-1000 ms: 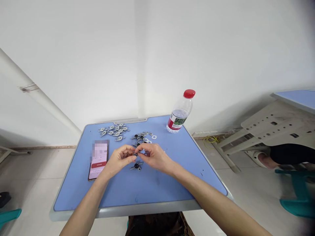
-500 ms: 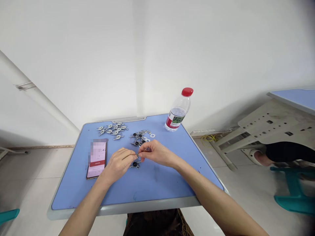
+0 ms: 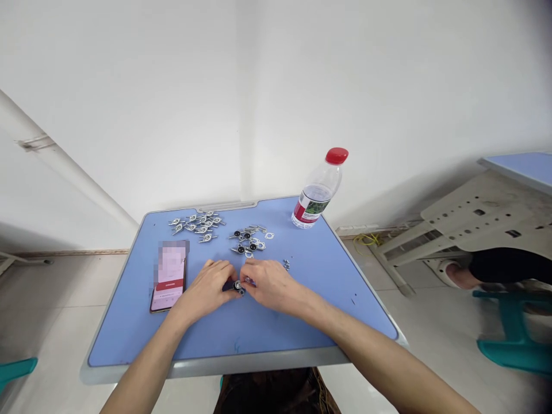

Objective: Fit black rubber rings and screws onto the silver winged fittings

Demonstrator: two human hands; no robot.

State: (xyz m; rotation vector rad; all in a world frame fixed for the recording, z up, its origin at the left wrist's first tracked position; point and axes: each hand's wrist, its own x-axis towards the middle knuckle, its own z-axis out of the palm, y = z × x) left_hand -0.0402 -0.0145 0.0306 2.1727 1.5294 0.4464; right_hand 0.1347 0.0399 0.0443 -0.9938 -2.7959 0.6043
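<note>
Both hands meet over the middle of a blue desk [image 3: 267, 330]. The fingers of my left hand [image 3: 211, 287] are closed on the left side of a small metal part with a round top [image 3: 237, 286]. My right hand [image 3: 267, 283] pinches at the same part's right side; any smaller piece between its fingertips is too small to name. Just behind the hands lie several metal parts with black round discs [image 3: 240, 249], flat metal plates [image 3: 269, 236] and thin metal pieces. A pile of silvery metal parts [image 3: 202, 221] sits at the back left.
A phone [image 3: 170, 276] lies at the left. At the back right stands a bottle with a red cap [image 3: 317, 192]. Tiny screws [image 3: 287, 264] lie beyond my right hand. Another desk [image 3: 524, 169], a teal stool [image 3: 513, 339] and a person's foot [image 3: 457, 277] are at the right.
Both hands have come down onto the metal part lying nearest me, and my left fingers now hold it. The tiny screws are now uncovered. The view has shifted slightly.
</note>
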